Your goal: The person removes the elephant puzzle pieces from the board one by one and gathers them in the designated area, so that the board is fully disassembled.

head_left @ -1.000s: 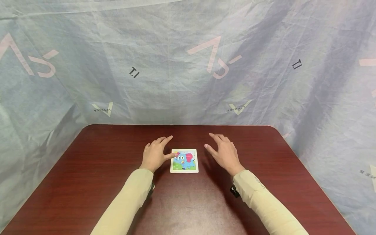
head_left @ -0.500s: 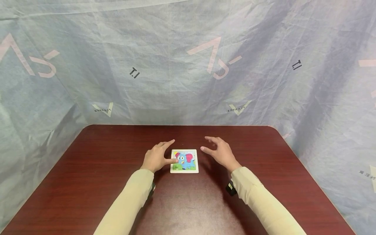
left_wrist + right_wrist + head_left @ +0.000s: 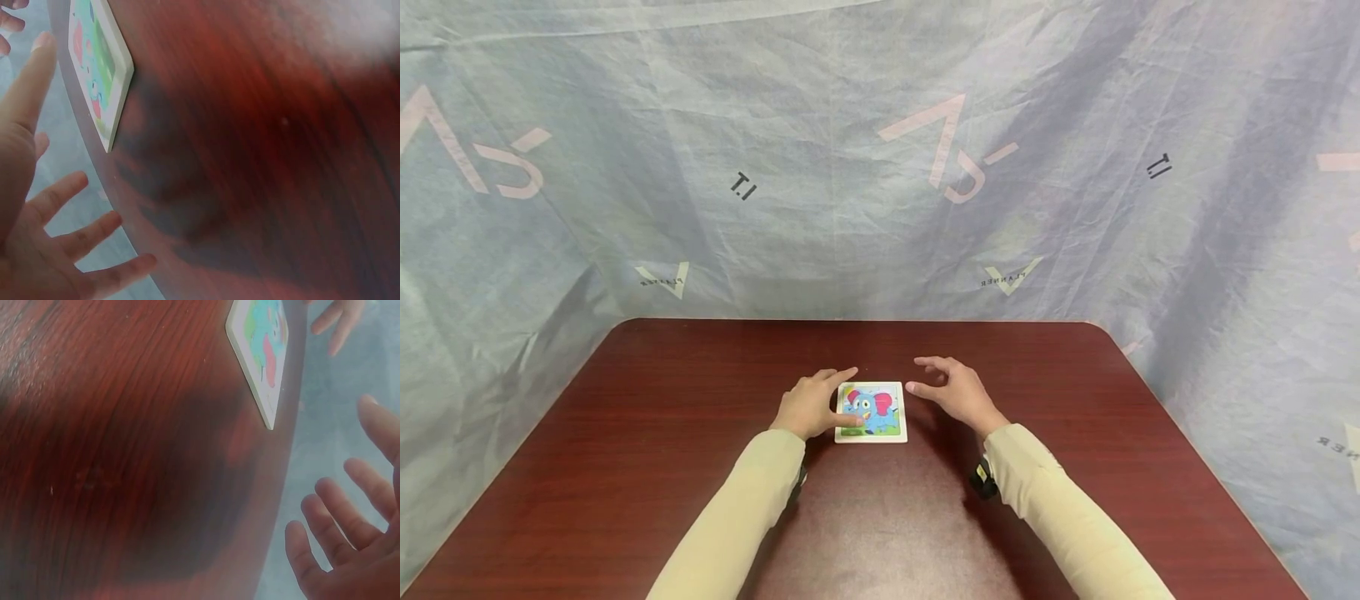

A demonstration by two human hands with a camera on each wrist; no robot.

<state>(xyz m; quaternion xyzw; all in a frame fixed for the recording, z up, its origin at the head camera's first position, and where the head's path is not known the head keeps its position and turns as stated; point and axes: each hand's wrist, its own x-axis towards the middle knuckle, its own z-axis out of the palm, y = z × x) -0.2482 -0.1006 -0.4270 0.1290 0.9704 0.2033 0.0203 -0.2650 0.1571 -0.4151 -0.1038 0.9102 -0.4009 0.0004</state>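
Note:
A square elephant picture puzzle [image 3: 883, 417] with a white frame lies flat on the dark red table [image 3: 880, 517]. My left hand [image 3: 808, 406] hovers at its left side, fingers spread, and its thumb overlaps the picture's lower left in the head view. On the other side, my right hand [image 3: 958, 393] is raised with fingers loosely bent, its thumb tip near the frame's upper right corner. Both wrist views show the puzzle [image 3: 122, 78] apart from the spread fingers, and neither hand holds anything. Shadows of the hands fall on the wood.
A grey cloth [image 3: 820, 208] printed with letters and shapes hangs behind the table and along its sides. The tabletop's far corners are rounded. Light-coloured sleeves [image 3: 737, 508] cover both forearms, and a dark band [image 3: 982, 477] shows at the right wrist.
Both hands have moved inward and slightly nearer to the person, closing in on the puzzle from its two sides. The left thumb has shifted down over the picture. The puzzle has stayed in place.

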